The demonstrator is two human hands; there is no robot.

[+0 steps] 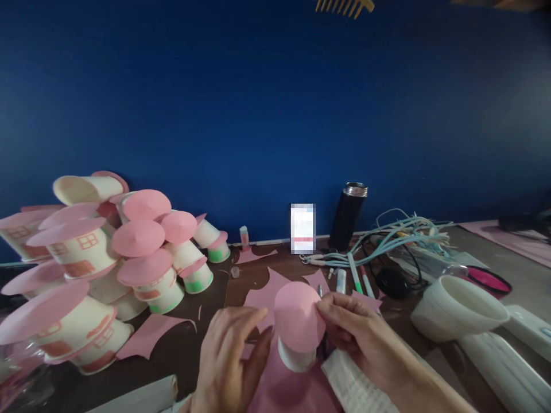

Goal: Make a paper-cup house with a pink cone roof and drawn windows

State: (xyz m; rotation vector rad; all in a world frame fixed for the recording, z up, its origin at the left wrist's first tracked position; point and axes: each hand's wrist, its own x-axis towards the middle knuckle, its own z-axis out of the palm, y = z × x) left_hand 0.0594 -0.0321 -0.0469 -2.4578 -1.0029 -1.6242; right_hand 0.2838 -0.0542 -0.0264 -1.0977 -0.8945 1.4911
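Both my hands are low in the middle of the view, around a small white paper cup topped by a pink paper cone roof. My right hand pinches the roof's right edge between thumb and fingers. My left hand is curled beside the roof's left edge, its fingertips touching or nearly touching the paper. The cup stands over a pink paper sheet on the dark wooden table.
A pile of finished paper-cup houses with pink roofs fills the left. Pink offcuts, a glue stick, markers, a black flask, tangled cables and a stack of white cups lie behind and right. A blue wall stands behind.
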